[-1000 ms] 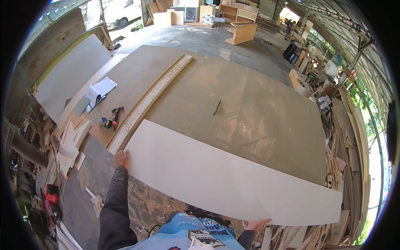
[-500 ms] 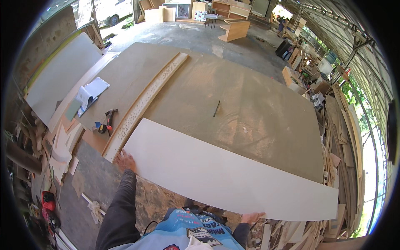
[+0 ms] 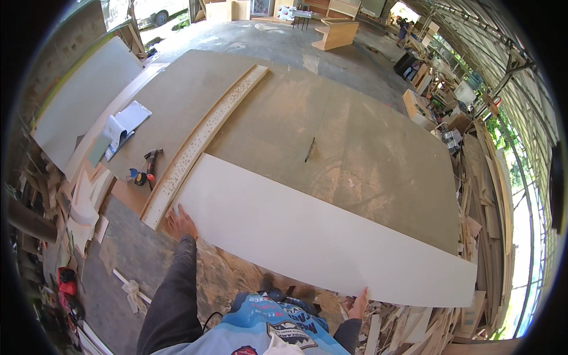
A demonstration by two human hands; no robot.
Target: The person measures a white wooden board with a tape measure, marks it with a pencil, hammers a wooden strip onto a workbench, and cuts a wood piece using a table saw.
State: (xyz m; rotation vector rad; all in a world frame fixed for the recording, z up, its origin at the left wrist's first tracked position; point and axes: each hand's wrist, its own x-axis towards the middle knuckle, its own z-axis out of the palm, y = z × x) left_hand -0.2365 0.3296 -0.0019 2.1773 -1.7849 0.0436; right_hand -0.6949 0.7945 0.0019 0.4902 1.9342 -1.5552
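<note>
Hands hold a long white panel by its near edge: the left hand (image 3: 179, 224) lies flat at the near-left corner, the right hand (image 3: 358, 306) grips further right. The panel (image 3: 313, 236) runs left-right across the bench's (image 3: 367, 148) near edge, extending away from both hands.

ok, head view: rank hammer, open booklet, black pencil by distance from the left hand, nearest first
From the left hand:
1. hammer, just up-left, beside the perforated strip.
2. open booklet, farther up-left on the board.
3. black pencil, far to the right, mid-table.
</note>
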